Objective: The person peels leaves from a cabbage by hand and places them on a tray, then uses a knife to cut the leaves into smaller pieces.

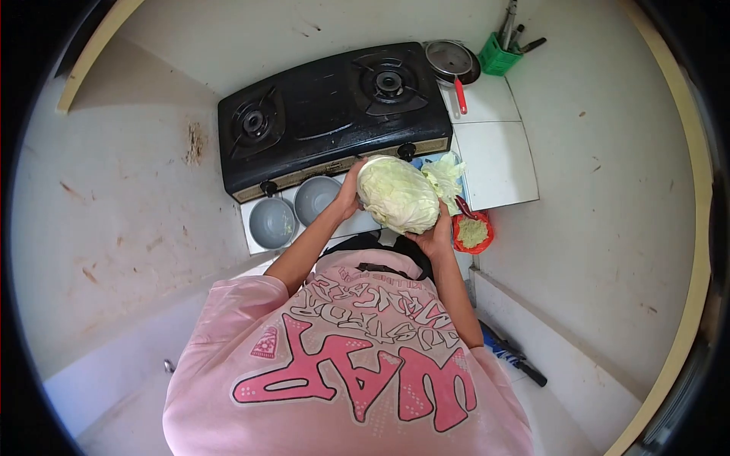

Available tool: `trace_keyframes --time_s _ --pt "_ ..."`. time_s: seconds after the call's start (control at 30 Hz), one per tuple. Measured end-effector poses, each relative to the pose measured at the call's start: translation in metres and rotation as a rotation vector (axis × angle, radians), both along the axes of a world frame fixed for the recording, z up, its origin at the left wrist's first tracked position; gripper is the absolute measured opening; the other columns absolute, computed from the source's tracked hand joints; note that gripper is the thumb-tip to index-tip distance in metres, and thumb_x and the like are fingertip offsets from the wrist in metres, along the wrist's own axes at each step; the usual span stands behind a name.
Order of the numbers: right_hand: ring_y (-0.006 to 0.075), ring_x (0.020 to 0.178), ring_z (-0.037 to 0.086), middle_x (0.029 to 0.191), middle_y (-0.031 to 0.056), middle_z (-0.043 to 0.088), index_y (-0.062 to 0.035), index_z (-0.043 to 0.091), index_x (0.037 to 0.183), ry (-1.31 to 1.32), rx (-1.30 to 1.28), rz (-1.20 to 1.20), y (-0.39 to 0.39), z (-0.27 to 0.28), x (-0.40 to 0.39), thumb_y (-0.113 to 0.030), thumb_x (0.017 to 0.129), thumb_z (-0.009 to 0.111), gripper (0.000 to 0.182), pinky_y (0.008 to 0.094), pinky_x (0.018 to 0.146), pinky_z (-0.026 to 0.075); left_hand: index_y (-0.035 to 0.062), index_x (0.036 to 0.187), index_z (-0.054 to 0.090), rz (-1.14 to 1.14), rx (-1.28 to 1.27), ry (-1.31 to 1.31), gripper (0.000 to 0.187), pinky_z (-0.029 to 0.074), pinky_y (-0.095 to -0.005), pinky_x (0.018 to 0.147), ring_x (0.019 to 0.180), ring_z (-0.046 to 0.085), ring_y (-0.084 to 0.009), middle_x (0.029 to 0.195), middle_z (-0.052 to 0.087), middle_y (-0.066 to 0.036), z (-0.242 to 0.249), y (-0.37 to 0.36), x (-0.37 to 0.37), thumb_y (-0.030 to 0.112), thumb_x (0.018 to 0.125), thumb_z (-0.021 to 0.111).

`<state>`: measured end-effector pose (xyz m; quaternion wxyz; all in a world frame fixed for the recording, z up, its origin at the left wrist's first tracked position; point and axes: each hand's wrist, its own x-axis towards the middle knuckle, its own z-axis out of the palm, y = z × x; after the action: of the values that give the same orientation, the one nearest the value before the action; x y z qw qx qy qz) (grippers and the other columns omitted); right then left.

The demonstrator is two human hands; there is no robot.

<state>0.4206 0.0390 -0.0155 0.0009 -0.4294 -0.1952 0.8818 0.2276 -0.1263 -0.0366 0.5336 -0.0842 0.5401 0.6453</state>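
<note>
A large pale green cabbage [399,194] is held up between both hands, in front of the stove. My left hand [349,191] presses against its left side, fingers partly hidden behind it. From the lower right, my right hand [436,234] supports it with fingers curled round its edge. Loose cabbage leaves [444,179] lie just right of the head. Below them is a red container [473,232] with pale green bits in it, and a dark reddish object [464,207] touches its upper edge.
A black two-burner stove [319,121] stands at the back. Two grey bowls [271,223] sit on the tiled counter at left front. A red-handled strainer [449,59] and a green basket of utensils [498,56] are at the back right. Walls close in both sides.
</note>
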Motion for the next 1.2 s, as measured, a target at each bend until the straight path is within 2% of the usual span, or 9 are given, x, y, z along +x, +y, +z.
trace_keyframes --time_s 0.13,0.37,0.43,0.53,0.57,0.87,1.0,1.03,1.2 --pt "0.039 0.147 0.053 0.165 0.0152 0.05 -0.0146 0.044 0.164 0.0 0.015 0.065 0.018 0.005 0.002 -0.061 0.105 0.044 0.076 0.0683 0.115 0.042 0.0133 0.155 0.057 0.109 -0.151 0.075 0.079 0.038 -0.063 0.119 0.146 0.053 -0.0334 0.158 0.058 -0.014 -0.005 0.01 0.014 0.072 0.103 0.046" --pt "0.0301 0.137 0.063 0.154 0.0132 0.06 -0.0052 0.047 0.158 0.24 0.027 -0.009 0.028 -0.013 0.018 -0.049 0.107 0.047 0.067 0.0477 0.113 0.054 0.0098 0.166 0.037 0.403 0.063 0.259 0.066 0.045 -0.0408 0.117 0.142 0.054 -0.0264 0.154 0.054 -0.014 0.053 0.008 0.065 0.042 0.109 0.052" --pt "0.0302 0.136 0.063 0.152 0.0133 0.061 -0.0056 0.049 0.157 0.222 0.067 -0.001 0.029 -0.002 0.019 -0.048 0.107 0.048 0.066 0.0473 0.112 0.054 0.0059 0.165 0.038 0.469 0.101 0.303 0.063 0.046 -0.0362 0.115 0.139 0.056 -0.0253 0.151 0.055 -0.017 0.065 0.007 0.076 0.033 0.11 0.053" --pt "0.0288 0.136 0.063 0.151 0.0128 0.061 -0.0064 0.049 0.155 0.247 0.099 0.003 0.036 -0.009 0.021 -0.047 0.107 0.049 0.063 0.0463 0.113 0.053 0.0065 0.165 0.037 0.47 0.074 0.35 0.063 0.045 -0.0375 0.116 0.139 0.056 -0.0252 0.151 0.054 -0.018 0.086 0.006 0.086 0.036 0.112 0.053" --pt "0.0283 0.135 0.064 0.15 0.0124 0.062 -0.0064 0.05 0.155 0.27 0.122 0.006 0.04 -0.015 0.019 -0.047 0.109 0.048 0.062 0.0461 0.113 0.054 0.0097 0.167 0.035 0.409 0.04 0.412 0.069 0.041 -0.0409 0.123 0.148 0.049 -0.0257 0.162 0.048 -0.014 0.082 0.004 0.087 0.05 0.113 0.05" --pt "0.0279 0.143 0.055 0.158 0.0157 0.052 -0.005 0.04 0.164 0.343 0.554 0.174 0.067 0.03 -0.01 -0.039 0.11 0.061 0.067 0.0417 0.117 0.048 0.0015 0.16 0.045 0.502 0.116 0.262 0.071 0.043 -0.0384 0.119 0.142 0.056 -0.0241 0.153 0.058 -0.014 0.081 0.001 0.095 0.053 0.112 0.054" --pt "0.03 0.146 0.052 0.161 0.019 0.048 -0.0053 0.035 0.167 0.348 0.686 0.199 0.071 0.029 -0.012 -0.034 0.108 0.066 0.073 0.0429 0.119 0.047 -0.0025 0.155 0.05 0.548 0.097 0.267 0.072 0.049 -0.0359 0.112 0.133 0.063 -0.0233 0.144 0.063 -0.016 0.072 0.0 0.092 0.053 0.109 0.06" --pt "0.0302 0.151 0.043 0.163 0.0204 0.043 -0.0006 0.036 0.165 0.319 0.627 0.176 0.068 0.033 -0.012 -0.033 0.107 0.069 0.075 0.0409 0.125 0.035 -0.0033 0.154 0.051 0.557 0.063 0.277 0.072 0.05 -0.0355 0.11 0.131 0.064 -0.0235 0.142 0.064 -0.017 0.072 0.003 0.093 0.052 0.109 0.062" --pt "0.0281 0.142 0.05 0.156 0.0177 0.051 -0.0002 0.042 0.161 0.284 0.697 0.229 0.069 0.027 -0.023 -0.035 0.107 0.067 0.069 0.0393 0.121 0.039 -0.007 0.15 0.053 0.61 -0.05 0.31 0.076 0.054 -0.0355 0.103 0.123 0.067 -0.0242 0.137 0.066 -0.02 0.06 0.014 0.076 0.049 0.103 0.073"
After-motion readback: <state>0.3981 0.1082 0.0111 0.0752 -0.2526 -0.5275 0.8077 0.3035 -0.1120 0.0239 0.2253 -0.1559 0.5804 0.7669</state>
